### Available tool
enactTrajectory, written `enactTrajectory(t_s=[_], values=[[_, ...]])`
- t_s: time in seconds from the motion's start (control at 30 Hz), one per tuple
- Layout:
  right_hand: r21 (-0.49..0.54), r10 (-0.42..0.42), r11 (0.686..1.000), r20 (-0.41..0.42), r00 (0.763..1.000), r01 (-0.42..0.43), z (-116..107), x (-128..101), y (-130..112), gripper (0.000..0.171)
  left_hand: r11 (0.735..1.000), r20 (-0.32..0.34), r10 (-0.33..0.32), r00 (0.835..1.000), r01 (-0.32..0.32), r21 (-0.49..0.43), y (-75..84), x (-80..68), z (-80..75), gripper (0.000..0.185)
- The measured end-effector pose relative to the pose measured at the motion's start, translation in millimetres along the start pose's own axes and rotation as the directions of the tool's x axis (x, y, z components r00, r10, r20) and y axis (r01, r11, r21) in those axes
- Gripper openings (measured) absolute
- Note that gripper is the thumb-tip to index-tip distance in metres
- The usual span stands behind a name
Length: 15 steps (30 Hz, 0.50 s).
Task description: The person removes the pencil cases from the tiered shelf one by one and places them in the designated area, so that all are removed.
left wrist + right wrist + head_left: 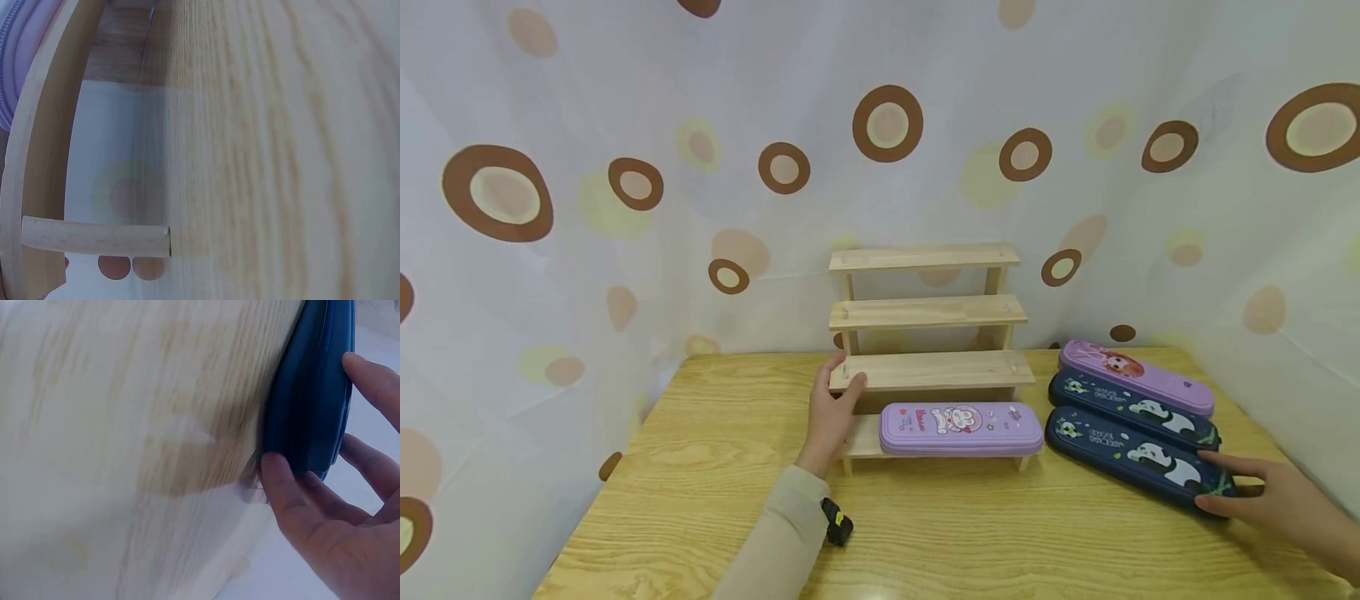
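A person sits at a wooden table [715, 500] with a small stepped wooden rack [928, 312] standing at its far side, in front of a white curtain with brown rings [625, 167]. The left hand [833, 412] rests on the left end of the rack — the thumb lies on top of the second plank from the bottom, and the other fingers reach around the side post. The fingers are gently bent against the wood; how firmly they hold it I cannot tell. In the left wrist view the wood of the rack [262, 150] fills most of the picture, and some fingertips [115, 267] show behind a round dowel.

On the lowest plank of the rack lies a light purple pencil case [961, 427] with a cartoon print, flat and lengthwise.

To the right of the rack three more cases lie side by side on the table: a purple case with a girl picture [1135, 377] at the back, a dark blue panda case [1131, 410] in the middle, and the nearest dark blue panda case [1138, 464] in front. The right hand [1273, 500] is at the right end of this nearest case. In the right wrist view, the thumb [284, 494] presses one edge of the case [315, 394] and the fingers lie spread on the other side — they close on the end of the case, which is still flat on the table.
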State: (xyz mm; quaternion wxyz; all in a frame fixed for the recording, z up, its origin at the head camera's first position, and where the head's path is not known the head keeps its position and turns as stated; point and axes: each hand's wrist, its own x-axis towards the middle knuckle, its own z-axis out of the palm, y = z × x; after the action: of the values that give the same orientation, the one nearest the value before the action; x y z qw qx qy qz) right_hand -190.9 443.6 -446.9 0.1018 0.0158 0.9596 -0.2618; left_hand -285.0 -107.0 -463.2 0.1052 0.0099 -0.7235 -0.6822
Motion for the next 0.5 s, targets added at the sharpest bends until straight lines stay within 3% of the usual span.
enactTrajectory(t_s=[0.27, 0.5], values=[[-0.025, -0.058, 0.998, -0.065, 0.996, 0.056, -0.3, -5.3, -6.8, 0.084, 1.0, 0.007, 0.0, 1.0, 0.0, -0.009, 0.1, -1.0, -0.5, 0.055], [0.011, -0.054, 0.998, -0.095, 0.994, 0.056, 0.1, -7.3, -20.2, 0.083, 1.0, 0.007, 0.012, 1.0, -0.012, -0.007, 1.2, -1.4, 0.5, 0.054]])
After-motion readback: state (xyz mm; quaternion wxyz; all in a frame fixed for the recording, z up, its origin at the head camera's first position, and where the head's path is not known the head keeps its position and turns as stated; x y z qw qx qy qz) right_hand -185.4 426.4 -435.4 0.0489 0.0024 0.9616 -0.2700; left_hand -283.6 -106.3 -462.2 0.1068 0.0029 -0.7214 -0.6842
